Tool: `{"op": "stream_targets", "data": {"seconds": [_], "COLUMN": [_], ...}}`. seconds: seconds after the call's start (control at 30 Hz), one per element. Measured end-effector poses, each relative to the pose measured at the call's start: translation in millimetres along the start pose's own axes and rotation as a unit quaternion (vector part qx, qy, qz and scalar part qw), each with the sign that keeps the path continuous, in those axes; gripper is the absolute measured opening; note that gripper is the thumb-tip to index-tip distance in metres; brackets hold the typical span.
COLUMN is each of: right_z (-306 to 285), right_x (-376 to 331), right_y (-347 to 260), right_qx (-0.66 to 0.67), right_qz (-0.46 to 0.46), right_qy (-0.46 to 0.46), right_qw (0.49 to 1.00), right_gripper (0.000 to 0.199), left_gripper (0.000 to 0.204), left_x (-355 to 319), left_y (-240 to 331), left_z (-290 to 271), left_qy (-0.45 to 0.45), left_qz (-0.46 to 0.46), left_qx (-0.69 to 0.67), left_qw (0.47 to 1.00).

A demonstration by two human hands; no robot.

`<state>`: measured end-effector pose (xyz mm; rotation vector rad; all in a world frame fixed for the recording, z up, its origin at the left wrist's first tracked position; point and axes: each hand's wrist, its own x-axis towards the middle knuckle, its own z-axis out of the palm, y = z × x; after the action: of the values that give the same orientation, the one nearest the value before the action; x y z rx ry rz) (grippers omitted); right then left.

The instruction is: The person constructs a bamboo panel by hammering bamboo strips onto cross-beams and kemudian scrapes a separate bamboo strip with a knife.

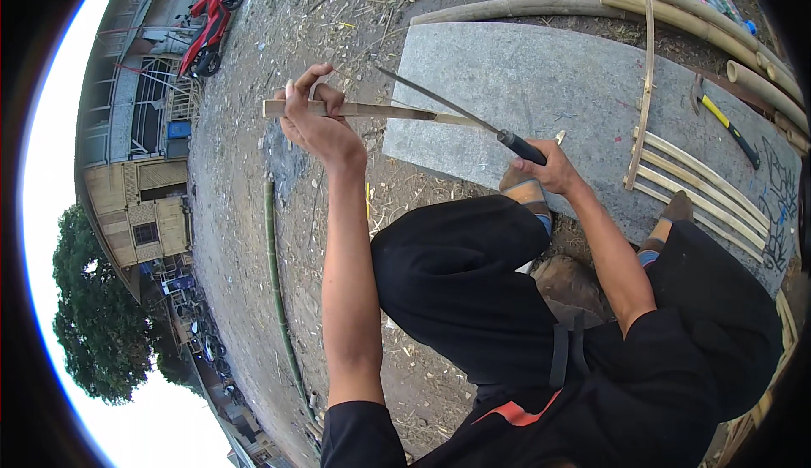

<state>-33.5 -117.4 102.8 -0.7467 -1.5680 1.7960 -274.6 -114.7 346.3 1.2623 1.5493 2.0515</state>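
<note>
- The left hand [317, 126] is closed round a thin bamboo strip [372, 111], holding it out level in front of the body; thumb and fingers wrap the strip near its far end, with only a short stub sticking out beyond the fist.
- The right hand [549, 168] is clenched on the dark handle of a long knife [460, 113]; the blade slants up and away from the handle and crosses the strip about where the strip's near end lies, over the edge of the grey slab [557, 88].
- The work in hand looks like shaving or splitting the strip; to do it well, I judge the blade should lie at a shallow angle to the strip and travel along the grain, away from the holding fist; a steep bite would likely dig in and snap so thin a piece.
- The left grip sits in the line of the strip, so the wrist is best kept firm and the fingers clear of the blade's path; a slip towards that hand is the chief risk.
- On the slab lie finished slats [701, 185] side by side with one laid across them; a yellow-handled hammer [726, 126] rests just beyond; thick bamboo poles [701, 12] line the far edge.
- A green bamboo stalk [274, 282] lies on the dirt ground to the left; a red scooter [207, 29] stands well apart.
</note>
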Motion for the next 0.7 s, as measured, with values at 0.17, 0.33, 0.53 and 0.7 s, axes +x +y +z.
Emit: {"op": "stream_targets", "data": {"seconds": [0.17,0.33,0.53,0.7], "right_z": [3.6,13.9,31.0,24.5], "right_x": [-1.5,5.2,14.1,13.3], "right_y": [-7.0,-34.5,-58.9,-15.6], "right_qx": [-0.097,-0.146,-0.131,-0.189], "right_qz": [0.033,0.026,-0.018,0.049], "right_qy": [-0.016,-0.019,-0.029,-0.006], "right_qw": [0.995,0.989,0.991,0.981], "right_gripper": [0.057,0.061,0.057,0.054], "left_gripper": [0.022,0.029,0.036,0.04], "left_x": [-1.1,-1.3,-0.6,-5.5], "left_y": [0.8,-1.9,-3.8,-3.9], "left_z": [1.5,3.2,1.9,9.2], "left_qy": [-0.007,-0.027,-0.019,-0.032], "left_qz": [-0.002,0.004,-0.004,-0.001], "left_qx": [0.007,0.003,0.015,-0.013], "left_qw": [1.0,1.0,1.0,0.999]}}
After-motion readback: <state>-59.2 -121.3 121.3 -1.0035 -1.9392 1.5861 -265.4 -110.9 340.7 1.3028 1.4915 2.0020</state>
